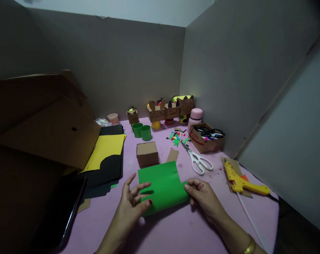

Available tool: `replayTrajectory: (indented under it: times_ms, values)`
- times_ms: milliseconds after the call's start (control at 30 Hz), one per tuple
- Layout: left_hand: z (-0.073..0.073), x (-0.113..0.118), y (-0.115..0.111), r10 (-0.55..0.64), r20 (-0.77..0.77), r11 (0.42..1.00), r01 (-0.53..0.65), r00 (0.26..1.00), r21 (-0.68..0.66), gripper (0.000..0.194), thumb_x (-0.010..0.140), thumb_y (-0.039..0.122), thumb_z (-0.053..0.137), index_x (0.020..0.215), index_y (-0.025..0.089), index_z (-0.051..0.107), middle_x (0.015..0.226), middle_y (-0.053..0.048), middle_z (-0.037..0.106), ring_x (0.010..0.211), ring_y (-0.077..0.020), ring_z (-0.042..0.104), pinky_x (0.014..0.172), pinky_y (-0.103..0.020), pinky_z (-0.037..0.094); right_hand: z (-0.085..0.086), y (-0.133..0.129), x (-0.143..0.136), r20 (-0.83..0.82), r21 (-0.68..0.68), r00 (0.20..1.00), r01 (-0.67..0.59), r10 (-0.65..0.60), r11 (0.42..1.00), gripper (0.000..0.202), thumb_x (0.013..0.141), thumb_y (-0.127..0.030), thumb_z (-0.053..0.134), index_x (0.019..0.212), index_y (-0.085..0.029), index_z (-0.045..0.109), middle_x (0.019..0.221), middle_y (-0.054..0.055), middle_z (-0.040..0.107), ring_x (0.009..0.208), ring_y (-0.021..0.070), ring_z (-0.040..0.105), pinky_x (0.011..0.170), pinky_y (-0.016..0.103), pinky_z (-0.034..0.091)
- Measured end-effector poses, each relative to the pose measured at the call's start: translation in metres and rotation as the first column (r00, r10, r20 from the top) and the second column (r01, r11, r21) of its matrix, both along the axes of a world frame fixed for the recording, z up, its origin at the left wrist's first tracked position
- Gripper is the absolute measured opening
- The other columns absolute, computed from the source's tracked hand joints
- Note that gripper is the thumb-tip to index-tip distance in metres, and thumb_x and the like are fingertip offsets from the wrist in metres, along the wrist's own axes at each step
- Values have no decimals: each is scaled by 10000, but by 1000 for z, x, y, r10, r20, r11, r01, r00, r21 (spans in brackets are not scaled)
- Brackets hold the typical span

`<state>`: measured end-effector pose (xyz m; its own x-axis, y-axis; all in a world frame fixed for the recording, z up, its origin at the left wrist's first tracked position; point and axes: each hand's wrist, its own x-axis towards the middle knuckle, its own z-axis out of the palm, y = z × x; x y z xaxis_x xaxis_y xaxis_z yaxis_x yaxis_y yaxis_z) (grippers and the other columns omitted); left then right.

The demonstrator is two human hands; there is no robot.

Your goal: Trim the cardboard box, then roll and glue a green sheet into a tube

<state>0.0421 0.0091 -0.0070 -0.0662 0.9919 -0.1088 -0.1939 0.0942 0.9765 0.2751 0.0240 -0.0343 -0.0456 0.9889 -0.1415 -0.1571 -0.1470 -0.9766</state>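
Note:
A sheet of green paper, curved along its near side, is over the front of the pink table. My right hand pinches its right end between thumb and fingers. At the left end, my left hand has its fingers spread apart, the thumb and fingertips at the paper's edge without a closed grip. Just behind the sheet sits a small brown cardboard box. Two green paper tubes stand farther back. A flat cardboard scrap lies right of the box.
White-handled scissors and paper scraps lie to the right. A yellow glue gun rests on cardboard near the right edge. A box of pens, a pink bottle and several cardboard animal figures stand behind. Yellow paper and a phone are left.

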Motion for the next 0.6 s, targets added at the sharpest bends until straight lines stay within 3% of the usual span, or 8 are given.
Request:
replayTrajectory:
  times_ms: [67, 133, 167, 367, 600]
  values:
    - [-2, -1, -1, -106, -60, 994, 105, 993, -15, 663, 500, 286, 854, 1111, 212, 610, 959, -92, 738, 781, -222, 654, 665, -302, 490, 0, 0, 0, 4, 3, 1000, 5, -5, 1000, 383, 670, -499, 736, 720, -140, 611, 435, -84, 487, 329, 37, 389, 316, 137, 273]
    - [-2, 0, -3, -212, -136, 977, 204, 968, -65, 350, 593, 333, 801, 898, 183, 720, 852, -96, 754, 766, -233, 653, 670, -310, 484, 0, 0, 1, 6, 6, 1000, 11, -11, 1000, 375, 682, -492, 731, 731, -140, 612, 435, -83, 492, 335, 36, 387, 326, 138, 270]
    - [-1, 1, -5, -244, -150, 969, 234, 958, -84, 283, 637, 363, 768, 848, 177, 743, 807, -93, 757, 733, -233, 652, 671, -317, 482, 0, 0, 1, 6, 7, 1000, 12, -12, 1000, 374, 686, -490, 729, 733, -138, 612, 432, -82, 492, 338, 37, 387, 331, 140, 269]
    - [3, 11, -8, -238, -56, 966, 231, 970, -115, 306, 673, 427, 726, 835, 173, 775, 814, -89, 773, 723, -247, 660, 754, -342, 480, -1, 0, 2, 5, 9, 1000, 15, -15, 1000, 389, 683, -507, 728, 708, -146, 587, 434, -84, 484, 345, 41, 377, 338, 150, 254]
    - [-1, 11, -7, -191, -63, 970, 178, 980, -165, 334, 649, 465, 736, 788, 164, 774, 743, -71, 764, 735, -240, 656, 711, -295, 472, -1, -1, 2, 37, 10, 999, -1, 1, 1000, 409, 697, -547, 700, 680, -162, 564, 389, -84, 469, 332, 54, 356, 335, 163, 255]
